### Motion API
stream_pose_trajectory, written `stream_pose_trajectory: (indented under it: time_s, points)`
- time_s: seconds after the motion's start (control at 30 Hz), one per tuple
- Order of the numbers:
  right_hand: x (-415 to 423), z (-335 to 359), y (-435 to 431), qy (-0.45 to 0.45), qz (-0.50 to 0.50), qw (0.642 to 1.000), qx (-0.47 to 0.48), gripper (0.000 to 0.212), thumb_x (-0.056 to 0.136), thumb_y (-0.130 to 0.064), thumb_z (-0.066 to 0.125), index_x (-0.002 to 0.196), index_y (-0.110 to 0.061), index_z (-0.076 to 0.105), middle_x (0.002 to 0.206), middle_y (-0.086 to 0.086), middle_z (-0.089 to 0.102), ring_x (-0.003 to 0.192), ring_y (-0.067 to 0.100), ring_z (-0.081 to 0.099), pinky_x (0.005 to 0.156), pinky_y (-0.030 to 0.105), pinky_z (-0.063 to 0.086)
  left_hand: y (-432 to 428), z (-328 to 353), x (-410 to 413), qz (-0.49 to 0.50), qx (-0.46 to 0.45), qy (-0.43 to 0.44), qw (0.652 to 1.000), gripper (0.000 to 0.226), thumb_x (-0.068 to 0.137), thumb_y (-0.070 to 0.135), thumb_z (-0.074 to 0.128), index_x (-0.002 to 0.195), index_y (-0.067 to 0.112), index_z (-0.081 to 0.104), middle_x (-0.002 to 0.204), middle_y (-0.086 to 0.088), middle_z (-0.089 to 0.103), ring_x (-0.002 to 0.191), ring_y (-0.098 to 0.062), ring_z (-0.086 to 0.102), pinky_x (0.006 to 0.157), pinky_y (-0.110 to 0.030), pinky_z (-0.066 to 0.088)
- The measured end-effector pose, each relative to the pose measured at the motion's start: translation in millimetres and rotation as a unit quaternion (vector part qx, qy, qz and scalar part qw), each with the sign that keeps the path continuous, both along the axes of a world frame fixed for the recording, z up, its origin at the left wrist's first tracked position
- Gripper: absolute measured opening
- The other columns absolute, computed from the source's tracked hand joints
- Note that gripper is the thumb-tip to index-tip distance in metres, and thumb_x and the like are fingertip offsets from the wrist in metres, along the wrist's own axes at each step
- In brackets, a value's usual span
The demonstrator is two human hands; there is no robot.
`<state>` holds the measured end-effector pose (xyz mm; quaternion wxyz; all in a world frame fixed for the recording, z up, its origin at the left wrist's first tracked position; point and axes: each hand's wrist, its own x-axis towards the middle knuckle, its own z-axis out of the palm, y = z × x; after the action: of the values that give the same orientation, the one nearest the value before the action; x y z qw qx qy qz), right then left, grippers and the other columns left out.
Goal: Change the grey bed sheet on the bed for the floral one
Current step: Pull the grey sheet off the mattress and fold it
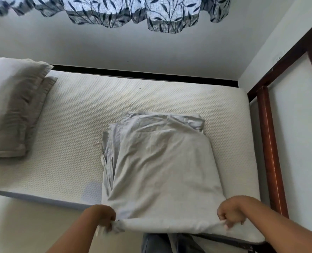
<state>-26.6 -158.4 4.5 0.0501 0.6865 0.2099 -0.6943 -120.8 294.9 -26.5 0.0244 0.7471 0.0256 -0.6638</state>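
Your left hand (104, 216), right hand (230, 211) had fingers curled on grey sheet (160, 170) at 6 o'clock. Uneven yank could've spilled loose folds at 12.

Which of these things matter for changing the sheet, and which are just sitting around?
Part of the job: grey sheet, folded on the mattress, gripped by the left hand and right hand.
Just there: pillows, curtain, wooden bed frame.
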Motion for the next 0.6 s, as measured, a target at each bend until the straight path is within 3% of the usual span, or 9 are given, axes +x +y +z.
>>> stream_pose_trajectory:
  time_s: [0.03, 0.1, 0.2, 0.27, 0.37, 0.53, 0.6]
  points:
    - [5.0, 6.0, 1.5, 0.026, -0.038, 0.999, -0.006, 0.020, 0.097, -0.030, 0.066, 0.084, -0.031, 0.051, 0.088, -0.006, 0.050, 0.078, 0.012, 0.051, 0.066, 0.022, 0.049, 6.1, 4.9, 6.3, 0.011, -0.003, 0.011, 1.000, 0.042, 0.095, 0.019, 0.059, 0.136, 0.012, 0.058, 0.137, -0.012, 0.056, 0.098, -0.021, 0.055, 0.068, -0.015, 0.050]
    - [25.9, 15.9, 4.3, 0.006, -0.105, 0.994, -0.008, 0.020, 0.098, -0.031, 0.064, 0.083, -0.033, 0.052, 0.090, -0.006, 0.053, 0.076, 0.009, 0.051, 0.067, 0.019, 0.050, 25.5, 12.3, 24.4, 0.045, -0.016, -0.010, 0.999, 0.037, 0.094, 0.023, 0.052, 0.128, 0.014, 0.062, 0.118, -0.009, 0.060, 0.082, -0.018, 0.056, 0.070, -0.024, 0.052]
    - [75.7, 19.8, 7.7, -0.174, -0.125, 0.975, 0.058, 0.024, 0.098, -0.030, 0.061, 0.078, -0.035, 0.049, 0.096, -0.006, 0.057, 0.086, 0.012, 0.053, 0.068, 0.019, 0.041, 55.3, 18.0, 66.0, 0.106, -0.034, -0.157, 0.981, 0.025, 0.098, 0.030, 0.052, 0.113, 0.016, 0.066, 0.115, -0.004, 0.065, 0.094, -0.017, 0.060, 0.076, -0.027, 0.044]
    - [112.6, 15.6, 11.5, -0.303, -0.198, 0.928, 0.086, 0.025, 0.098, -0.027, 0.060, 0.076, -0.036, 0.050, 0.095, -0.008, 0.061, 0.092, 0.015, 0.058, 0.075, 0.027, 0.046, 61.8, 22.0, 105.9, 0.201, -0.044, -0.256, 0.945, 0.015, 0.097, 0.025, 0.057, 0.106, 0.017, 0.067, 0.112, -0.006, 0.066, 0.097, -0.020, 0.060, 0.076, -0.028, 0.045]
    - [167.2, 6.3, 22.7, -0.432, -0.284, 0.851, 0.092, 0.017, 0.097, -0.022, 0.058, 0.085, -0.033, 0.060, 0.097, -0.002, 0.068, 0.092, 0.022, 0.062, 0.081, 0.037, 0.051, 62.5, 18.9, 172.4, 0.252, -0.030, -0.383, 0.888, 0.026, 0.098, 0.022, 0.058, 0.121, 0.014, 0.066, 0.120, -0.012, 0.066, 0.109, -0.030, 0.061, 0.088, -0.032, 0.045]
    - [244.6, -28.9, 45.2, -0.532, -0.341, 0.769, 0.100, 0.023, 0.095, -0.008, 0.052, 0.104, -0.018, 0.071, 0.103, 0.011, 0.070, 0.087, 0.023, 0.057, 0.075, 0.033, 0.045, 62.8, -12.4, 260.7, 0.262, -0.047, -0.538, 0.800, 0.017, 0.093, 0.008, 0.059, 0.103, 0.005, 0.073, 0.104, -0.019, 0.071, 0.098, -0.036, 0.064, 0.080, -0.036, 0.045]
    - [260.0, -52.4, 51.3, -0.557, -0.360, 0.742, 0.098, 0.031, 0.095, -0.005, 0.049, 0.119, -0.014, 0.066, 0.118, 0.018, 0.066, 0.100, 0.029, 0.058, 0.084, 0.034, 0.045, 59.8, -34.3, 282.4, 0.284, -0.029, -0.585, 0.759, 0.023, 0.093, 0.003, 0.053, 0.108, 0.002, 0.071, 0.109, -0.021, 0.067, 0.104, -0.039, 0.062, 0.086, -0.040, 0.047]
